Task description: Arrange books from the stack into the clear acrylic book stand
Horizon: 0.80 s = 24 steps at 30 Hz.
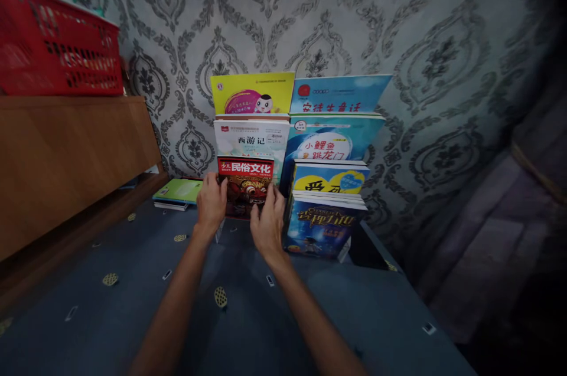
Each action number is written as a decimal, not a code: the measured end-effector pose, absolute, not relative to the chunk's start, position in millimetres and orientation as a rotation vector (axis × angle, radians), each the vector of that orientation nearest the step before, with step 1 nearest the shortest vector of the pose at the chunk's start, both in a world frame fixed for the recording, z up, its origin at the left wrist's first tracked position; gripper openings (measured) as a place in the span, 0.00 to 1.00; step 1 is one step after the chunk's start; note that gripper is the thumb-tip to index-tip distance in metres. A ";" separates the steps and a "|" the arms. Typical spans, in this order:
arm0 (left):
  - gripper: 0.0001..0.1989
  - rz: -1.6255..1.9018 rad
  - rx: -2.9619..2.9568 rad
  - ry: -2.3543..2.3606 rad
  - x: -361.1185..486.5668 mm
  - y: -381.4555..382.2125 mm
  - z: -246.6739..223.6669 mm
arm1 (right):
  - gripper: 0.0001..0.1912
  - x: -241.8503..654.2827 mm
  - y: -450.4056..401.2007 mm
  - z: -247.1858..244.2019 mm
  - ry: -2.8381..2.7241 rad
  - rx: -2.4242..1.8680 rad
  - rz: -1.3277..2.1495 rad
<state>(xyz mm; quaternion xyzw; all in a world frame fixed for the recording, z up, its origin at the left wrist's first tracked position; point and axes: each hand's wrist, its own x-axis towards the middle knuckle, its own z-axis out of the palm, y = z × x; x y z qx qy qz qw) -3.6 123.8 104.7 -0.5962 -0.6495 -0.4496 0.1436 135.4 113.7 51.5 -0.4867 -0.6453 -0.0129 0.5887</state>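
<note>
A dark book with a red title band (pixel 246 180) stands upright at the front of the left row of books. My left hand (pixel 212 202) is closed on its left edge, and my right hand (pixel 269 219) grips its lower right side. Right behind it rises a white book (pixel 250 135), then a yellow book (pixel 252 92) at the back. To the right, a second row holds a dark blue book (pixel 323 228) in front, a blue and yellow book (pixel 328 180), a teal book (pixel 334 139) and a light blue book (pixel 341 92).
A green-covered stack of books (pixel 179 192) lies flat to the left of the rows. Further left, a red plastic basket (pixel 62 39) sits on a wooden cabinet (pixel 75 169). Patterned wallpaper (pixel 398 39) backs the blue patterned tablecloth (pixel 248 329). Pale fabric (pixel 500 234) hangs at right.
</note>
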 end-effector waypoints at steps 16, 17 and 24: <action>0.17 -1.319 -1.645 -1.877 2.3 115.4 111.2 | 0.32 140.2 110.9 57.1 -1.504 -1.095 -0.021; 0.17 -1.321 -1.644 -1.872 2.2 115.1 111.2 | 0.31 140.3 110.7 57.2 -1.507 -1.096 -0.024; 0.18 -1.349 -1.629 -1.876 0.7 110.6 120.3 | 0.30 141.4 109.0 58.7 -1.503 -1.107 -0.043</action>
